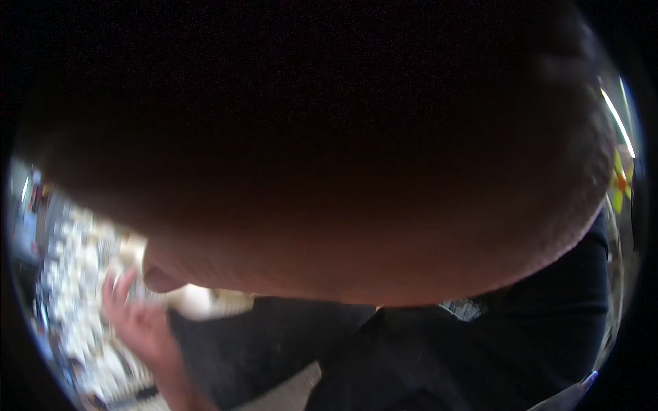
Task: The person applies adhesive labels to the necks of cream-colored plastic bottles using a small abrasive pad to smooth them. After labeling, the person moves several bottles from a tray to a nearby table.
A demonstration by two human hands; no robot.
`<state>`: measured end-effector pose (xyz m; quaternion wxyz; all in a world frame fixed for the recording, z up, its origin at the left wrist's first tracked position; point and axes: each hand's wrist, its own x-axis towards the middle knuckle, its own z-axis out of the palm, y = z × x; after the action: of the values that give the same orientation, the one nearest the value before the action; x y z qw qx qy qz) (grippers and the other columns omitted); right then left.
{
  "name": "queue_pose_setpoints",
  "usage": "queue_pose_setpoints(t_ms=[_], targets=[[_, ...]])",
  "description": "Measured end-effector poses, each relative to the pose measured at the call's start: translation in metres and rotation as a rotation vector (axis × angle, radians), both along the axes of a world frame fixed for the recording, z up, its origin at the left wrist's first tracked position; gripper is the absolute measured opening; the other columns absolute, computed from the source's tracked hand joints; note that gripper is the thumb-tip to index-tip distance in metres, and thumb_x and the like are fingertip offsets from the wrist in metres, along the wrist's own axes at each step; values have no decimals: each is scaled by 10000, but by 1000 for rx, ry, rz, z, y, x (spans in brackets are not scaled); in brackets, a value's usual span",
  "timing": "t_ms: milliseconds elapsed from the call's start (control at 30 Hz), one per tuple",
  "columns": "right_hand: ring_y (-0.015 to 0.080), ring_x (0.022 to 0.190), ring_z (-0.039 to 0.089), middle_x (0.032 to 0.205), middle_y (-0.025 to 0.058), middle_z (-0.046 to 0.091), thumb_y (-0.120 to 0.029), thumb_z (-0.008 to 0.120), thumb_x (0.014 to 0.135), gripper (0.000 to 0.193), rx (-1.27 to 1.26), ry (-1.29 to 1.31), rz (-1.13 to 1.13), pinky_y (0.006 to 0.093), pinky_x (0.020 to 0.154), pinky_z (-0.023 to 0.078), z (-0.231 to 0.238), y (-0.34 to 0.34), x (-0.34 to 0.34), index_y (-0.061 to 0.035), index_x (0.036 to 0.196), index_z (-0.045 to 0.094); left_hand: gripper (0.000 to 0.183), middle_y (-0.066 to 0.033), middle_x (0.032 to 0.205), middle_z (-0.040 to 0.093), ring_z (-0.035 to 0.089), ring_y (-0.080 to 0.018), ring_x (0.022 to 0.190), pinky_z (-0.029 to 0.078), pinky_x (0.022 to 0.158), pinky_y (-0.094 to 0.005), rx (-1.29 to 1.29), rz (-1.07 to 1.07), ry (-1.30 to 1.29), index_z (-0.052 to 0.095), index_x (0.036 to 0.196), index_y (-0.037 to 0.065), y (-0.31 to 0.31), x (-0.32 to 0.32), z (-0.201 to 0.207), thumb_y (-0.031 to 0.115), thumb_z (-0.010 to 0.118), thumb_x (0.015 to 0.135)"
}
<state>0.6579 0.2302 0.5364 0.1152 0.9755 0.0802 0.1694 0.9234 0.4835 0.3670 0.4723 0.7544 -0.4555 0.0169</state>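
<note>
At the lower left, my left hand (140, 325) is raised with its fingers apart and somewhat blurred, and nothing shows between them. It is nearest to a mass of small white and cream pieces (75, 274), too smeared to name. A large, dark, out-of-focus hand spans most of the picture right in front of the camera. It appears to be my right hand (384, 253); a rounded fingertip shows at its left end, while its other fingers are hidden. Whether it holds anything cannot be made out.
My legs in dark trousers (439, 363) fill the lower middle and right. At the right rim are a yellow-green and orange object (620, 181) and a bright light strip (617, 120). A pale blurred object (195, 301) lies beyond the left hand.
</note>
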Motion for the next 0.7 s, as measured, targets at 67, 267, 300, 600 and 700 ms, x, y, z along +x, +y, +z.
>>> queue_pose_setpoints(t_ms=[67,267,300,600,700], targets=[[312,1160,660,1200,212,660,-281,757,931,547,-88,-86,-82,427,1016,540,19,-8,-35,17,1350,568,371,-210,1323,622,580,-338,1248,483,1029,-414,-343,213,11,607,1207,-19,29,2,-7,307,552,1039],[310,1228,632,1297,227,629,-282,744,947,612,-144,-515,-412,436,1062,521,13,-96,-180,6,1435,512,318,-198,1063,640,590,-226,833,511,754,-317,-408,153,-377,523,1255,-60,27,-77,23,134,617,1022],[310,1239,627,1313,229,624,-282,742,950,624,-120,-588,-449,437,1070,518,6,-113,-206,4,1449,502,360,-188,988,642,597,-246,814,514,750,-326,-414,-23,-277,562,1182,-72,28,-100,23,148,716,942],[258,1136,671,1380,159,596,-246,739,926,603,481,-942,-1085,365,899,571,-246,-297,-485,-67,1458,518,493,-208,1181,707,688,-338,1048,523,919,-422,642,-1278,527,681,1193,-29,-123,-325,-15,326,754,857],[367,1286,573,1468,211,505,-260,759,874,764,680,-827,-1345,414,1051,491,-351,-326,-498,-65,1522,405,503,-214,1240,646,624,-307,1130,475,999,-405,627,-1155,1074,640,1262,-47,-143,-380,-47,297,708,902]])
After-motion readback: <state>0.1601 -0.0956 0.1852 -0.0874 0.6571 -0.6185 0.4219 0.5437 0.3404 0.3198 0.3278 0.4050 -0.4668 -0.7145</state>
